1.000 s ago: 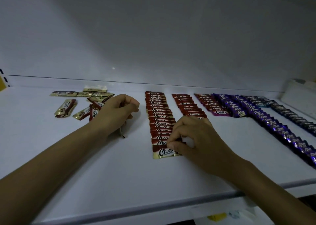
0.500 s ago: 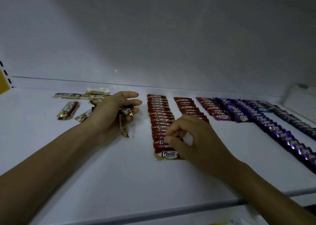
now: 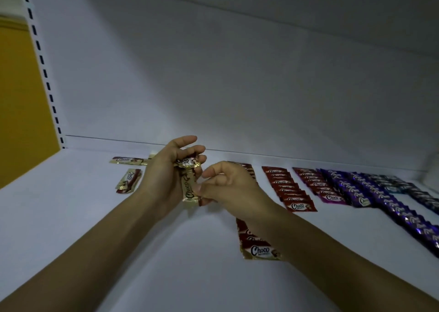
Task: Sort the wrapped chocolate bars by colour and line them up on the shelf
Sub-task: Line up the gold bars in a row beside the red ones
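My left hand (image 3: 164,176) holds a small bunch of gold-and-brown Choco bars (image 3: 188,188) above the white shelf (image 3: 71,216). My right hand (image 3: 228,186) pinches the lower end of one bar in that bunch. A row of gold-edged brown bars (image 3: 257,247) runs under my right forearm, which hides most of it. To its right lie a red row (image 3: 288,190), a shorter red-and-magenta row (image 3: 318,186) and long purple rows (image 3: 384,205). Loose gold bars (image 3: 128,180) lie at the back left.
The shelf's white back wall (image 3: 237,86) rises close behind the rows. A slotted upright (image 3: 45,74) and a yellow panel (image 3: 21,98) stand on the left. A dark blue row (image 3: 422,197) runs off the right edge.
My left hand lifted from the loose pile with several bars. My right hand left the front of the brown row and moved left to pinch a bar in that bunch. The camera tilted up.
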The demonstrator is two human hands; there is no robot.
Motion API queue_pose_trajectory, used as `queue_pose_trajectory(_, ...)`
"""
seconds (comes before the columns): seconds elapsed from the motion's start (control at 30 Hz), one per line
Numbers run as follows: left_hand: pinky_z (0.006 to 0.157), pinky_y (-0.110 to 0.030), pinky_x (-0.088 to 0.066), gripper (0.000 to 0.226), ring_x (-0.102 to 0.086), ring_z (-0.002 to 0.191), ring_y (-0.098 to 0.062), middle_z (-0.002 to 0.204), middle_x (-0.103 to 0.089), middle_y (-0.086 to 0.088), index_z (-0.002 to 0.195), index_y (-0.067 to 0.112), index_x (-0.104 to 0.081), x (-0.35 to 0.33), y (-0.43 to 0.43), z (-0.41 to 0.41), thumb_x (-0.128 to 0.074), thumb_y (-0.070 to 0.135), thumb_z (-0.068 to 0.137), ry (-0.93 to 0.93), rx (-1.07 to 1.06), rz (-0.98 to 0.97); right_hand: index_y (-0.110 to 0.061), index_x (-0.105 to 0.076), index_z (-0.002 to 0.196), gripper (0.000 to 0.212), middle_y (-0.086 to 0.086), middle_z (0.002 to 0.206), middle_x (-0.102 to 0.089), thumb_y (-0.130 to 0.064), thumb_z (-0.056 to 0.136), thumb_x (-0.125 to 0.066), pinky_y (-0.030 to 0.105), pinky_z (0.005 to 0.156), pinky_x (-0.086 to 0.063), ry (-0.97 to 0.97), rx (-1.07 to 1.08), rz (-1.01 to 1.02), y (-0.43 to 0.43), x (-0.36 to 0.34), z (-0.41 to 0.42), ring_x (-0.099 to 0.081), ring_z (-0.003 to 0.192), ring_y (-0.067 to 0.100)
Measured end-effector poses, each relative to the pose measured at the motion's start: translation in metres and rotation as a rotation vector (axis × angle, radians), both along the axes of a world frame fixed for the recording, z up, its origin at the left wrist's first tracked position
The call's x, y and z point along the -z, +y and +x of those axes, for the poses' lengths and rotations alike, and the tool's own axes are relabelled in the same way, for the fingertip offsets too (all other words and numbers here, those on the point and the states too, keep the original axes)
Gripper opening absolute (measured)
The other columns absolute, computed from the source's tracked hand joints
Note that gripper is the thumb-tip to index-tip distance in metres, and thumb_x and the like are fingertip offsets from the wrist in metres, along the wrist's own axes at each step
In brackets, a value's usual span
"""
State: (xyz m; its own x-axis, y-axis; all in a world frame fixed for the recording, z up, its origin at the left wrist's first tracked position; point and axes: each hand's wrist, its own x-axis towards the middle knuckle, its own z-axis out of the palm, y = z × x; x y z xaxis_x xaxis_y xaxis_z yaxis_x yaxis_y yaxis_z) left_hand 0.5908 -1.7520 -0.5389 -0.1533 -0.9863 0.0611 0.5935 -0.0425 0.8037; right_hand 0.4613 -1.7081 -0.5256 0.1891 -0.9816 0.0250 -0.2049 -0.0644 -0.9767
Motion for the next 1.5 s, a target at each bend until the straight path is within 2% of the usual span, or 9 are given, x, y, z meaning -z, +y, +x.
queue_pose_trajectory(0.1, 0.065, -0.031, -0.047, 0.026, -0.062, 0.072, -0.016, 0.083, -0.066, -0.003, 0.1, 0.014, -0.063, 0.003, -0.001, -0.004, -0.038, 0.006, 0.096, -0.063, -0.055, -0.026, -0.016, -0.06, 0.112, 0.025, -0.004, 0.079, -0.071, -0.01, 0.088, -0.064, 0.021, 0.073, -0.053, 0.106, -0.028, -0.022, 0.009, 0.0, -0.012, -0.068, 0.071, 0.007)
queue_pose_trajectory(0.3, 0.056, -0.018, -0.048, 0.033, -0.062, 0.061, -0.01, 0.067, -0.067, 0.005, 0.095, 0.016, -0.063, 0.009, 0.005, -0.01, -0.033, 0.028, 0.103, -0.533, -0.125, -0.303, -0.022, -0.069, 0.084, 0.007, -0.007, 0.073, -0.071, -0.015, 0.085, -0.067, 0.019, 0.066, -0.054, 0.034, 0.117, -0.174, 0.024, -0.008, -0.044, -0.066, 0.066, 0.006)
queue_pose_trajectory(0.43, 0.061, -0.024, -0.05, 0.042, -0.059, 0.061, -0.017, 0.068, -0.065, -0.002, 0.092, 0.012, -0.065, 0.014, 0.014, -0.019, -0.037, 0.043, 0.094, -0.595, 0.026, -0.411, -0.014, -0.066, 0.084, 0.007, 0.0, 0.065, -0.066, -0.017, 0.088, -0.061, 0.021, 0.062, -0.053, -0.096, 0.133, -0.177, 0.029, -0.01, -0.066, -0.062, 0.059, 0.013)
queue_pose_trajectory(0.57, 0.059, -0.023, -0.05, 0.047, -0.057, 0.059, -0.017, 0.067, -0.063, -0.004, 0.09, 0.01, -0.067, 0.019, 0.015, -0.02, -0.039, 0.048, 0.086, -0.618, 0.091, -0.432, -0.018, -0.072, 0.072, 0.015, 0.011, 0.081, -0.073, -0.027, 0.078, -0.061, 0.03, 0.072, -0.057, -0.269, 0.064, -0.082, 0.036, -0.011, -0.077, -0.07, 0.074, 0.023)
queue_pose_trajectory(0.7, 0.059, -0.022, -0.049, 0.046, -0.059, 0.058, -0.013, 0.067, -0.065, 0.002, 0.09, 0.015, -0.066, 0.022, 0.011, -0.016, -0.038, 0.051, 0.087, -0.733, 0.03, -0.44, -0.017, -0.063, 0.082, 0.01, 0.0, 0.07, -0.071, -0.015, 0.078, -0.072, 0.018, 0.063, -0.052, 0.084, 0.075, -0.109, 0.049, -0.005, -0.091, -0.068, 0.069, 0.01)
queue_pose_trajectory(0.87, 0.059, -0.029, -0.044, 0.015, -0.056, 0.064, -0.001, 0.068, -0.059, 0.016, 0.09, 0.029, -0.058, 0.035, 0.009, -0.011, -0.048, 0.039, 0.096, -1.374, -0.183, -0.842, -0.029, -0.07, 0.075, 0.018, -0.012, 0.075, -0.071, -0.012, 0.075, -0.075, 0.005, 0.063, -0.045, 0.465, -0.036, -0.208, 0.074, 0.009, -0.1, -0.064, 0.069, -0.004)
queue_pose_trajectory(1.0, 0.063, -0.031, -0.049, 0.017, -0.061, 0.073, -0.013, 0.083, -0.059, 0.017, 0.108, 0.028, -0.055, 0.038, 0.009, -0.016, -0.05, 0.023, 0.093, -1.378, -0.11, -0.898, -0.035, -0.072, 0.078, 0.013, -0.017, 0.085, -0.065, -0.023, 0.076, -0.076, 0.006, 0.072, -0.04, 0.637, -0.049, -0.269, 0.082, 0.023, -0.103, -0.057, 0.084, -0.006)
queue_pose_trajectory(1.33, 0.064, -0.039, -0.049, 0.02, -0.059, 0.068, -0.02, 0.075, -0.065, 0.002, 0.098, 0.032, -0.05, 0.037, 0.008, -0.013, -0.046, 0.013, 0.092, -1.407, -0.041, -0.927, -0.028, -0.076, 0.086, 0.012, -0.029, 0.076, -0.053, -0.035, 0.078, -0.072, 0.0, 0.076, -0.033, 0.762, 0.041, -0.422, 0.072, 0.033, -0.097, -0.05, 0.087, -0.016)
queue_pose_trajectory(1.5, 0.07, -0.013, -0.04, 0.035, -0.054, 0.087, 0.002, 0.092, -0.058, 0.014, 0.099, 0.029, -0.051, 0.038, 0.004, -0.012, -0.046, -0.002, 0.085, -1.3, -0.049, -0.917, -0.031, -0.073, 0.085, 0.01, -0.031, 0.077, -0.053, -0.038, 0.079, -0.07, 0.007, 0.078, -0.035, 0.769, 0.049, -0.422, 0.07, 0.037, -0.094, -0.052, 0.087, -0.011)
